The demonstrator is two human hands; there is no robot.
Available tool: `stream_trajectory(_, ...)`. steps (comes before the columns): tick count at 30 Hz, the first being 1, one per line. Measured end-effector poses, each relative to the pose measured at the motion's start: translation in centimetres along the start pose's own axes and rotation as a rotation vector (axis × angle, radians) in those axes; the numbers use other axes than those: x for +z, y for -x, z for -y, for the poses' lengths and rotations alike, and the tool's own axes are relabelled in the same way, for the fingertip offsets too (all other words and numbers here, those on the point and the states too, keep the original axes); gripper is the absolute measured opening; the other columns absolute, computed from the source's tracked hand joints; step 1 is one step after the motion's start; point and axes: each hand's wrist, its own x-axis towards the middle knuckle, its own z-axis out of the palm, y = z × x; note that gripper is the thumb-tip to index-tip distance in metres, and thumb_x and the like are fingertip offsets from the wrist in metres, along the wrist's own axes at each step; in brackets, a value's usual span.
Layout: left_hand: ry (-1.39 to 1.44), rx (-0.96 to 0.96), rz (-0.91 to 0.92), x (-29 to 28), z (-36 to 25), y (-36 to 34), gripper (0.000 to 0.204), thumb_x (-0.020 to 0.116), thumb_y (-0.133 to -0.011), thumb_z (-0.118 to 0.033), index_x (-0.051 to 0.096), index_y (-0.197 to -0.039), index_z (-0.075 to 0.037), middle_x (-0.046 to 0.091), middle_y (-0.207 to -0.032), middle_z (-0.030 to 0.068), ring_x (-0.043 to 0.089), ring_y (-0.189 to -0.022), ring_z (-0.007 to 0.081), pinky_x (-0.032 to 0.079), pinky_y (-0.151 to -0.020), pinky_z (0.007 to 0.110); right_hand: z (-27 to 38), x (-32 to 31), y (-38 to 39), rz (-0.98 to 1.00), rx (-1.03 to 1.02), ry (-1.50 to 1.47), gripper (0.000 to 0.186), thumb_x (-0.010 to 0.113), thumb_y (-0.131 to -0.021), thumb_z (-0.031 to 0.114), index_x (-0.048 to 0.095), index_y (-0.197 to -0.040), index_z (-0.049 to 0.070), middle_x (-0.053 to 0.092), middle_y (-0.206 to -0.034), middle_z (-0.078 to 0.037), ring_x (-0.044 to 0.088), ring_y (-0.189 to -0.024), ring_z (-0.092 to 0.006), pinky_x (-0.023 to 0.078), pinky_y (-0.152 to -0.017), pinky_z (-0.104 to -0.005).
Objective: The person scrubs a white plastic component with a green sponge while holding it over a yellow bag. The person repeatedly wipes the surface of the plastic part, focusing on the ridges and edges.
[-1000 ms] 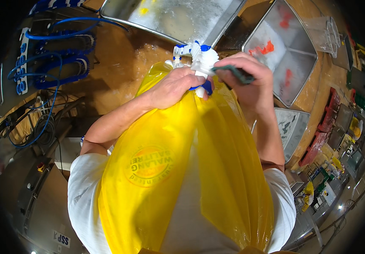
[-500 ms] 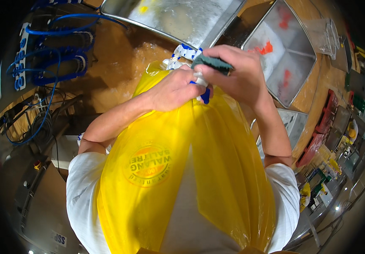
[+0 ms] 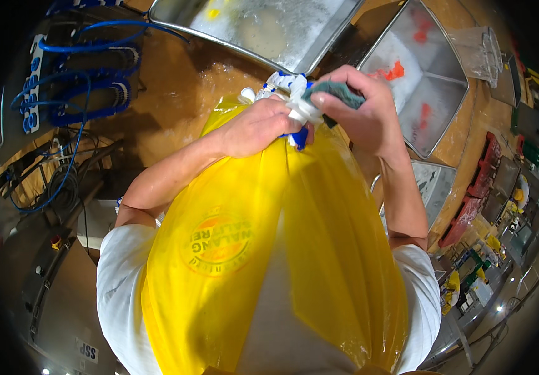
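Observation:
In front of the yellow plastic apron (image 3: 219,187) on my body, my left hand (image 3: 254,130) is closed round a white and blue plastic linked chain (image 3: 284,82). Some of its links stick out beyond my knuckles, and a blue and white end shows below my fingers. My right hand (image 3: 374,106) grips a dark green scouring pad (image 3: 339,94) between thumb and fingers. The pad is beside the white part of the chain; whether it touches cannot be made out. My palm and fingers hide the middle of the chain.
Ahead stands a metal tub (image 3: 263,39) of foamy water. To its right is a metal sink (image 3: 448,94) with suds and orange-red pieces, beside a clear plastic container (image 3: 479,56). Red trays (image 3: 477,187) lie farther right. Blue hoses (image 3: 88,94) and a grey machine are on the left.
My right hand and the scouring pad have shifted a little to the right, uncovering more of the white part of the chain. My left hand keeps its hold almost in place.

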Motion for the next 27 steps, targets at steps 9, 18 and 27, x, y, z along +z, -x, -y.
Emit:
stream_trajectory(9,-0.192,0.245,0.006,0.4,0.3,-0.4,0.029,0.054,-0.101,-0.02,0.071,-0.106,0.002,0.073,-0.098,0.0105,0.068,-0.093,0.0236,0.053,-0.089,0.037,1.6,-1.1,1.2,-0.234,-0.378,0.241,0.02,0.086,-0.082,0.001,0.08,-0.101,0.007,0.074,-0.098,-0.004,0.07,-0.091,-0.0167,0.055,-0.08,-0.0302)
stream_trajectory(18,-0.507,0.264,-0.147,0.9,1.0,0.8,0.026,0.063,-0.095,-0.023,0.068,-0.115,-0.007,0.07,-0.11,0.0127,0.062,-0.105,0.0332,0.04,-0.102,0.046,0.6,0.2,1.5,-0.052,-0.672,0.511,0.039,0.085,-0.066,0.003,0.08,-0.103,0.014,0.071,-0.102,0.001,0.067,-0.095,-0.0273,0.053,-0.086,-0.0379)
stream_trajectory(27,-0.611,0.383,-0.119,0.8,1.5,1.0,0.027,0.06,-0.097,-0.012,0.07,-0.12,-0.003,0.071,-0.126,0.0143,0.063,-0.12,0.0363,0.042,-0.111,0.047,-1.1,-0.4,3.7,-0.06,-0.523,0.311,0.031,0.085,-0.071,-0.007,0.083,-0.099,0.007,0.07,-0.102,-0.005,0.069,-0.089,-0.0211,0.055,-0.077,-0.0321)
